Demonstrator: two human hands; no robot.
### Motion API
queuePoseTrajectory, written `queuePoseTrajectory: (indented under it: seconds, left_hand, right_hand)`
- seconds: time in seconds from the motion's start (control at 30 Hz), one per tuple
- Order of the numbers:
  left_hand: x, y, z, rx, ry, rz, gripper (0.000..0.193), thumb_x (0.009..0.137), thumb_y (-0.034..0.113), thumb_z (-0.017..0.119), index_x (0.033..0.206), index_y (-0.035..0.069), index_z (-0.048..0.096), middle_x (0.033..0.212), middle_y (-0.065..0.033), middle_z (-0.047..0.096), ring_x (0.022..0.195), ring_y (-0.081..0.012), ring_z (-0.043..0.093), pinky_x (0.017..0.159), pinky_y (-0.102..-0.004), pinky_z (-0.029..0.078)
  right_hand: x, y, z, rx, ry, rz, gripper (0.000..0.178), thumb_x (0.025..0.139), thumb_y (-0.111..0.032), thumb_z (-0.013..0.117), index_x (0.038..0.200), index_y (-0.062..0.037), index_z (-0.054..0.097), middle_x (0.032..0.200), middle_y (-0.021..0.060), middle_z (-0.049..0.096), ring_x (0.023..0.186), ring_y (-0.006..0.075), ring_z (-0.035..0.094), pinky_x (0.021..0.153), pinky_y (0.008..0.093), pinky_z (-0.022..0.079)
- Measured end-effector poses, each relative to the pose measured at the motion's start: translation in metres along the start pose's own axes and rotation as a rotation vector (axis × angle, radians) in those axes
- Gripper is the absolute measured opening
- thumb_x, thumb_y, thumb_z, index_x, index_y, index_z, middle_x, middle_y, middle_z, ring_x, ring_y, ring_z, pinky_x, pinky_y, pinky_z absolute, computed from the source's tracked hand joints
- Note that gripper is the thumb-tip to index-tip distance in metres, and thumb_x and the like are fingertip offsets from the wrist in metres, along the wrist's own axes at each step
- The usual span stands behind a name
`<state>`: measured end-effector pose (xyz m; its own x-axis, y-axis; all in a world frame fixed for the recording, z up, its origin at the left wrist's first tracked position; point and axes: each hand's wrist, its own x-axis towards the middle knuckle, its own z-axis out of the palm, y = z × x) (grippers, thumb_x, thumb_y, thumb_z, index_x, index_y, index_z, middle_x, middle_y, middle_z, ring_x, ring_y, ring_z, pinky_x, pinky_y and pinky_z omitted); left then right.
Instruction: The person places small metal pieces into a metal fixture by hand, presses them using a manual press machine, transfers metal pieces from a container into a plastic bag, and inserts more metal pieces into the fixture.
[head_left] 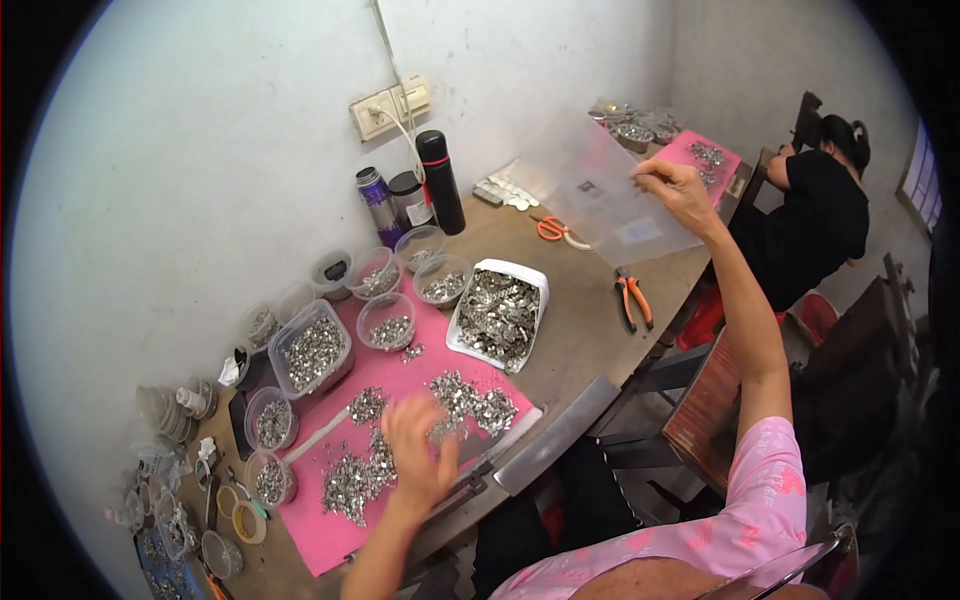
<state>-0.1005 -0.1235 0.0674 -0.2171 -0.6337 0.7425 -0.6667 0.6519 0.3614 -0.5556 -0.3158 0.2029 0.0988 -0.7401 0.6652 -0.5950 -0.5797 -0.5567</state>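
Note:
My right hand (pixel 680 193) is raised at the right, its fingers pinching the edge of a translucent plastic sheet (pixel 590 170). The sheet hangs tilted over the far right part of the table; things behind it show faintly through. My left hand (pixel 418 452), a little blurred, is over the pink mat (pixel 310 525) with thumb and fingers apart and nothing visible in it. Beside it lie loose piles of small silvery metal pieces (pixel 350 485). Beyond them is a white tub (pixel 541 300) filled with similar pieces.
Plastic bowls (pixel 385 320) and a clear box (pixel 345 350) of metal pieces line the mat. Orange-handled pliers (pixel 634 298), scissors (pixel 551 229) and a black thermos (pixel 440 180) stand or lie on the table (pixel 572 315). A person in black (pixel 815 220) sits at the far right.

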Motion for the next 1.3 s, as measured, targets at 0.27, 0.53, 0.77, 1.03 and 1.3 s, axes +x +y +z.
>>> queuePoseTrajectory:
  seconds: [0.27, 0.53, 0.77, 1.03, 1.3]
  left_hand:
    - [0.199, -0.045, 0.058, -0.492, 0.195, -0.193, 0.023, 0.102, 0.013, 0.058, 0.119, 0.003, 0.070, 0.107, -0.0118, 0.074, 0.096, -0.0165, 0.069, 0.086, -0.0300, 0.052]
    - [0.213, -0.022, 0.060, -0.679, -0.292, -0.351, 0.022, 0.095, 0.022, 0.071, 0.110, 0.006, 0.077, 0.083, 0.0028, 0.070, 0.076, -0.0049, 0.060, 0.066, -0.0212, 0.045]
    - [0.192, -0.012, 0.027, -0.815, -0.593, -0.376, 0.037, 0.094, 0.015, 0.071, 0.127, 0.000, 0.067, 0.099, -0.0040, 0.072, 0.088, -0.0097, 0.066, 0.077, -0.0269, 0.056]
    - [0.164, -0.002, 0.035, -0.527, -0.505, -0.318, 0.019, 0.094, 0.008, 0.072, 0.111, 0.000, 0.075, 0.090, -0.0001, 0.072, 0.082, -0.0050, 0.062, 0.074, -0.0228, 0.051]
    - [0.172, -0.027, 0.043, -0.727, -0.567, -0.322, 0.021, 0.099, 0.018, 0.067, 0.109, 0.001, 0.076, 0.084, 0.0023, 0.069, 0.075, -0.0045, 0.057, 0.067, -0.0232, 0.046]
  right_hand:
    - [-0.039, -0.080, -0.051, 0.239, -0.213, 0.049, 0.011, 0.098, -0.004, 0.063, 0.104, 0.0011, 0.071, 0.093, 0.0006, 0.069, 0.089, 0.0084, 0.065, 0.084, 0.0248, 0.052]
    - [-0.055, -0.085, -0.045, 0.336, -0.340, 0.087, 0.011, 0.098, -0.004, 0.064, 0.105, 0.0009, 0.071, 0.094, 0.0013, 0.070, 0.089, 0.0093, 0.065, 0.083, 0.0247, 0.053]
    - [-0.056, -0.087, -0.027, 0.381, -0.373, 0.082, 0.012, 0.098, -0.004, 0.064, 0.106, 0.0010, 0.071, 0.094, 0.0023, 0.071, 0.089, 0.0102, 0.066, 0.083, 0.0259, 0.054]
    - [-0.065, -0.083, -0.022, 0.425, -0.402, 0.121, 0.012, 0.097, -0.008, 0.066, 0.106, -0.0002, 0.072, 0.094, 0.0026, 0.072, 0.091, 0.0105, 0.068, 0.083, 0.0261, 0.055]
    - [-0.051, -0.062, 0.007, 0.558, -0.424, 0.177, 0.012, 0.096, -0.010, 0.068, 0.103, -0.0008, 0.071, 0.090, 0.0032, 0.072, 0.085, 0.0113, 0.068, 0.082, 0.0277, 0.055]
